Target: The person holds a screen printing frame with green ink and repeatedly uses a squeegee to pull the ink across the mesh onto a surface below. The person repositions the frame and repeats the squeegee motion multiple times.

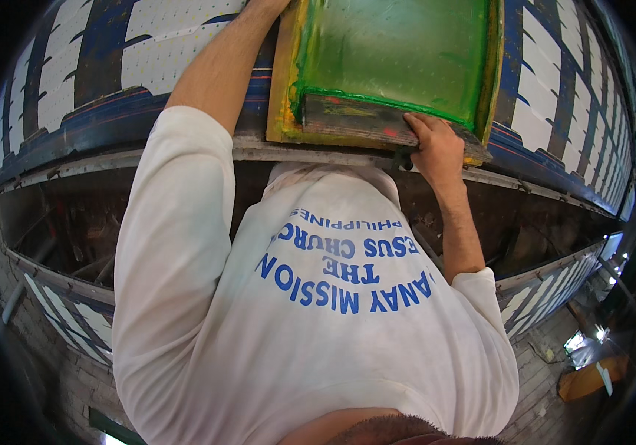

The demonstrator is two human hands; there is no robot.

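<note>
A screen-printing frame (282, 111) with a worn, paint-stained wooden border lies in front of me at the top centre. Its mesh (399, 55) is green, with brighter wet-looking green along the inner edges. Across the near end of the mesh rests a squeegee (355, 117) with a dark wooden handle, marked by red and yellow smears. My right hand (436, 148) is closed over the right part of that handle. Toward the frame's far left side reaches my left arm; only the wrist end of my left hand (277, 4) shows at the upper picture edge, its fingers out of sight.
Under the frame runs a long table (103, 74) bearing rows of white printed pieces on a dark blue surface. A metal rail (73, 169) borders its near edge. Behind me stands another such table (73, 308), above a brick-patterned floor (73, 371). An orange-brown object (592, 377) lies at lower right.
</note>
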